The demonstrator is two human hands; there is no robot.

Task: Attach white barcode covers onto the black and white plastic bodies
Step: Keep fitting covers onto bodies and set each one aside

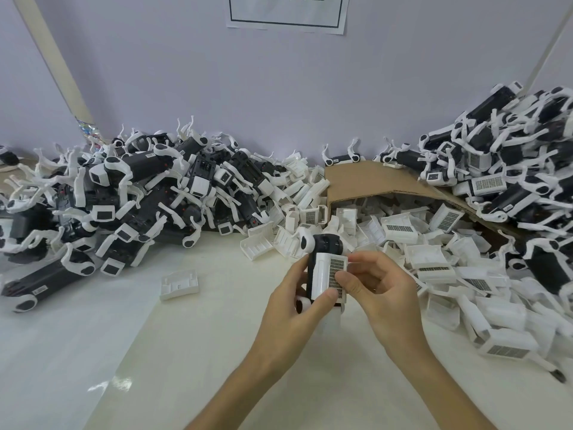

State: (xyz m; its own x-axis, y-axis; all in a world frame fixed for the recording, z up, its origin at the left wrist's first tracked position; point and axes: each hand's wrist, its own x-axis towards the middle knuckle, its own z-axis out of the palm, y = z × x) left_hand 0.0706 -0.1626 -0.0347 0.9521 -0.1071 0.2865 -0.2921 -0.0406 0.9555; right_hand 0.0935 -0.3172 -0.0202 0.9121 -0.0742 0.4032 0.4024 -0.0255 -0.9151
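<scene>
A black and white plastic body (322, 245) stands upright above the table's middle, gripped from the left by my left hand (294, 308). A white barcode cover (328, 276) lies against the body's front, barcode facing right. My left thumb presses the cover's lower edge. My right hand (378, 290) pinches the cover's right side with thumb and fingers. The lower part of the body is hidden behind both hands.
A heap of black and white bodies (139, 193) fills the left back. A second heap (521, 156) rises at the right. Loose white covers (434, 259) spill from a cardboard box (366, 181). One cover (179, 284) lies alone on the white table (155, 367).
</scene>
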